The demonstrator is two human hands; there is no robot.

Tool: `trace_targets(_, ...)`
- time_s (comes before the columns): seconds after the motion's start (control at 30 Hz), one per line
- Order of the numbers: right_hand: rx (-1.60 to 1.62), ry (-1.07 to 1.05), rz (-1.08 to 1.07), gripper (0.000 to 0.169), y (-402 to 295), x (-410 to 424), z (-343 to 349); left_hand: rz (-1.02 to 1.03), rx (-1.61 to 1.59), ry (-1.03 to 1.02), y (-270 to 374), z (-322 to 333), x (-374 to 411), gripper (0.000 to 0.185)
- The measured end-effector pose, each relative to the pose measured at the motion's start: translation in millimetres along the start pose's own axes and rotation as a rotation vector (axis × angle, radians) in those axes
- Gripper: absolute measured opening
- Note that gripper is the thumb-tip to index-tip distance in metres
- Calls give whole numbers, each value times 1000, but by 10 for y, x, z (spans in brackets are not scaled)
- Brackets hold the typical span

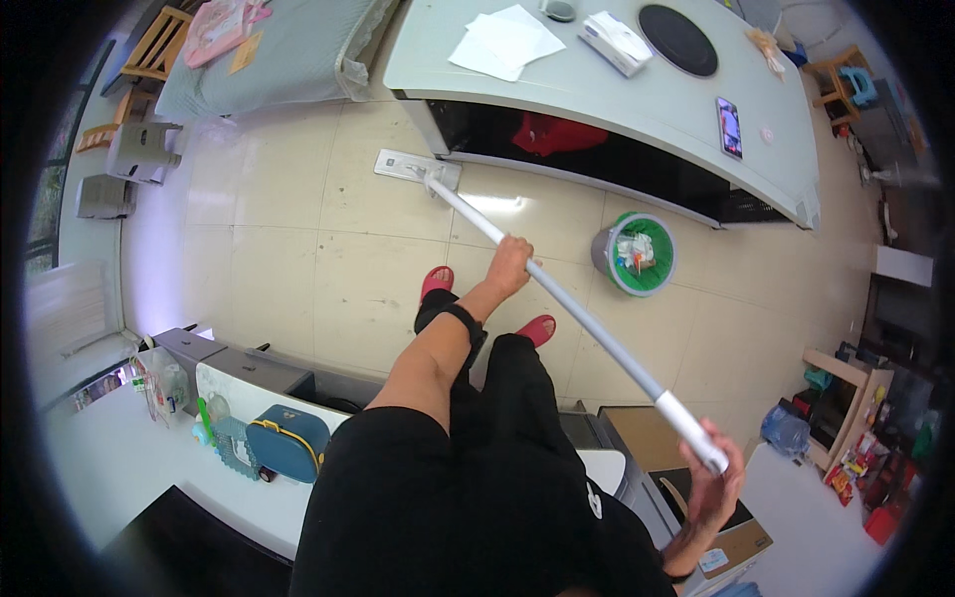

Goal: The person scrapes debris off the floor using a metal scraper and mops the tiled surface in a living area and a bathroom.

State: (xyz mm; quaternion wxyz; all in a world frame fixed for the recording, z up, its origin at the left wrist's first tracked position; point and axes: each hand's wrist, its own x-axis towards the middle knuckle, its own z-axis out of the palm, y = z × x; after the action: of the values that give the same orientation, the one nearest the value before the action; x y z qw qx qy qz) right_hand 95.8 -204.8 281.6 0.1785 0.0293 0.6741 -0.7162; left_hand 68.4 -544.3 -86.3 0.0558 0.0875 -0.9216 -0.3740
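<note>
A flat mop [587, 319] with a white and grey pole slants across the view. Around the middle of the pole, my left hand [509, 265] is closed. My right hand [712, 477] holds the white top end, its palm and fingers partly behind the pole. The flat mop head [399, 165] lies on the tiled floor [379, 269] beside the foot of a large white table [597, 71]. Below the pole's middle part is my foot in a red slipper [537, 330]; the other slipper [437, 280] is left of my left hand.
A trash bin [598, 252] with a green liner stands right of the pole. A bed [298, 60] is at the upper left, near grey stools [142, 151]. Behind me are a white desk [149, 455] and a cardboard box [649, 436]. A phone [729, 127] lies on the table.
</note>
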Motion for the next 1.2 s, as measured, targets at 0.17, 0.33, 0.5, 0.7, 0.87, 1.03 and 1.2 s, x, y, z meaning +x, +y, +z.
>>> trace_targets(0.17,-970,-133,392,36,-75,-380,449,275,53,-245,-367,-154,-440,11)
trace_targets(0.33,-816,-145,897,40,-108,-920,953,406,97,-612,-576,-602,-607,14)
trace_targets(0.5,-655,45,902,21,-301,-1402,1871,462,101,-967,-669,-1376,-584,16)
trace_targets(0.7,-410,131,960,27,46,-1753,2931,576,193,-1142,-1057,-1774,-601,18)
trace_targets(0.87,-210,141,896,32,486,-1959,3675,815,190,-1056,-1421,-1942,-807,15)
trace_targets(1.03,-36,117,809,38,844,-2167,4349,885,192,-850,-1830,-2227,-1173,12)
trace_targets(1.2,78,122,743,44,1013,-2382,4882,789,191,-733,-2132,-2589,-1472,12)
